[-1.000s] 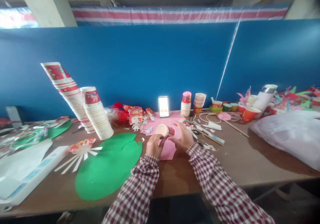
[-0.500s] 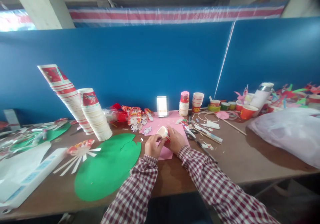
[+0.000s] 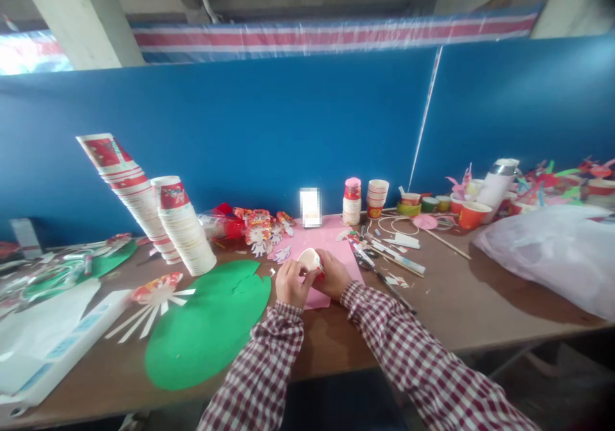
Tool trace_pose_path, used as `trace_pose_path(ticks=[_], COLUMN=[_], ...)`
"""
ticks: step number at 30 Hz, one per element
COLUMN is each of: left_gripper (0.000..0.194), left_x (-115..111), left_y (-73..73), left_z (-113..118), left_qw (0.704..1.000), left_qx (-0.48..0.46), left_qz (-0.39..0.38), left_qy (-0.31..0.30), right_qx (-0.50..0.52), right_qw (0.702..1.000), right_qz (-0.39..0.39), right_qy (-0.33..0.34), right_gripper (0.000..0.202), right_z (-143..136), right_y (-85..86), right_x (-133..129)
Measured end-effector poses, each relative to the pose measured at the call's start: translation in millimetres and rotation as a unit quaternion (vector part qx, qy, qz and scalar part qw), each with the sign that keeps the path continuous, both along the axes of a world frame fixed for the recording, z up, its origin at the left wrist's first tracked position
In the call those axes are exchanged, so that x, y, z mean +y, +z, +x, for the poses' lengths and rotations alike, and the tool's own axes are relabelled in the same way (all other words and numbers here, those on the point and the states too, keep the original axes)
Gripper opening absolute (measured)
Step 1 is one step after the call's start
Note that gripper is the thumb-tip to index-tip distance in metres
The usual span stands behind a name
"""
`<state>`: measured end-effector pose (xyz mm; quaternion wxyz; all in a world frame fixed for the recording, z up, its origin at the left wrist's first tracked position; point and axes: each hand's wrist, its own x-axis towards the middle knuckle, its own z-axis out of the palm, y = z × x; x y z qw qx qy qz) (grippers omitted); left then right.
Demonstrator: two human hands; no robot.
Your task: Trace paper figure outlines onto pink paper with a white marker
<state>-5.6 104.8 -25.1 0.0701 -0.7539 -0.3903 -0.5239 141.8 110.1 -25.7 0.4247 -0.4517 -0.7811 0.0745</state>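
Between my hands is a red and white paper cup (image 3: 310,259), tilted so that its pale inside faces up and toward me. My right hand (image 3: 332,276) wraps round the cup's right side. My left hand (image 3: 291,284) pinches the near left rim between thumb and fingers. Under both hands lies a sheet of pink paper (image 3: 340,242) on the brown table. Paper cut-outs (image 3: 259,235) in white and red lie just beyond my left hand. Scissors (image 3: 366,259) and pens are to the right of my right hand.
Two tall leaning stacks of paper cups (image 3: 187,232) stand at the left, behind a green paper oval (image 3: 206,328). Shorter cup stacks (image 3: 377,195) are at the back. A plastic bag (image 3: 552,252) and a thermos (image 3: 500,184) occupy the right. A blue partition (image 3: 269,123) closes the far side.
The cup has tipped a little, showing more of its inside. My right hand has shifted slightly down round it, and my left hand stays at the rim.
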Motion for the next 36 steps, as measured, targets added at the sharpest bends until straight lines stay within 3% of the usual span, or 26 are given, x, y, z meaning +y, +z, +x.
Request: trace_pose_path(ticks=[17,24,29,36], left_gripper=[0.029,0.031,0.029,0.045], left_x=[-3.5,-2.0,7.3,12.9], left_y=[0.0,-3.2,-8.9,-16.2], left_z=[1.3,1.3,-4.8,-1.6], left_qw=[1.0,0.993,0.965,0.887], left_qx=[-0.002,-0.085,-0.206,-0.286], left_qz=[-0.015,-0.078,-0.161,-0.332], left_qy=[0.011,0.007,-0.009,-0.147], right_qx=[0.001,-0.018,-0.027,-0.051], right_qw=[1.0,0.999,0.997,0.989], right_qz=[0.018,0.038,0.068,0.138], right_qy=[0.021,0.009,-0.019,-0.018], right_gripper=[0.052,0.059,0.064,0.057], right_z=[-0.5,2.0,8.7,16.5], right_y=[-1.1,-1.0,-2.2,-0.2], right_x=[4.4,3.5,6.4,9.9])
